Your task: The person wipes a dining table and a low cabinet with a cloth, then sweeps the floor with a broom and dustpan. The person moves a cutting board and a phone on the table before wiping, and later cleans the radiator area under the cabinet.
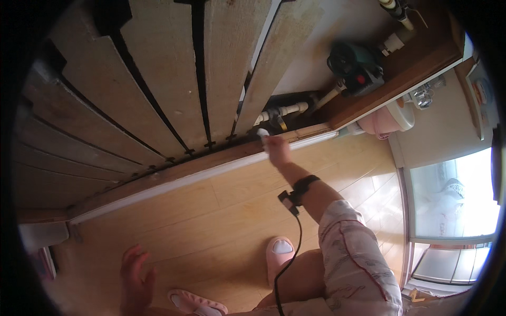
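Broad, pale-brown wooden slats [168, 79] with dark gaps between them fill the upper left, ending at a white-edged wooden border [197, 171]. At lower left, the left hand [138, 279] is above the light wood-plank floor [179, 221], its fingers parted and loosely curved. Two pink slippers [272, 262] are visible at lower centre. Near the centre, a small white object [262, 134], too blurred for me to identify, is gripped in the closed fingers of the right hand [278, 150], just by the border; whether it touches the wood I cannot tell. A black forearm strap [304, 184] trails a cable. Beyond, at upper right, lie cream-white pipes [291, 109] and a dark-green, rounded machine [357, 66].
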The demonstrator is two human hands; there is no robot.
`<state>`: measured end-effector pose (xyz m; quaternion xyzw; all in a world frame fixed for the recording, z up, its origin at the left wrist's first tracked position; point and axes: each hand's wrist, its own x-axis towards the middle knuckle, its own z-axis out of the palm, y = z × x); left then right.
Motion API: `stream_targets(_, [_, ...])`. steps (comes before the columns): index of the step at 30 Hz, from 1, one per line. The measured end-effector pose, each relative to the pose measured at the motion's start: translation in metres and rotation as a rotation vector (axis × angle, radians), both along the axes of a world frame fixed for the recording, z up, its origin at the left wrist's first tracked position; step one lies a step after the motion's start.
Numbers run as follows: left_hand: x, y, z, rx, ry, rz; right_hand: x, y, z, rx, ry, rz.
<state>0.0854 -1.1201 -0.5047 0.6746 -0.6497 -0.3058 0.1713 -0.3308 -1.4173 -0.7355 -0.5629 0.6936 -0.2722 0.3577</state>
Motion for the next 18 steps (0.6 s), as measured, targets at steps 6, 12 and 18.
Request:
stream_targets(6, [-0.006, -0.002, -0.007, -0.023, -0.137, -0.121, -0.094, -0.031, 0.034, -0.243, -0.22, -0.545])
stream_targets(12, [0.012, 0.019, -0.034, 0.039, -0.274, -0.161, -0.12, -0.086, 0.048, -0.467, 0.412, -0.324])
stream_targets(18, [0.022, 0.045, -0.054, 0.169, -0.057, 0.053, -0.116, -0.133, 0.041, -0.142, 0.654, -0.129])
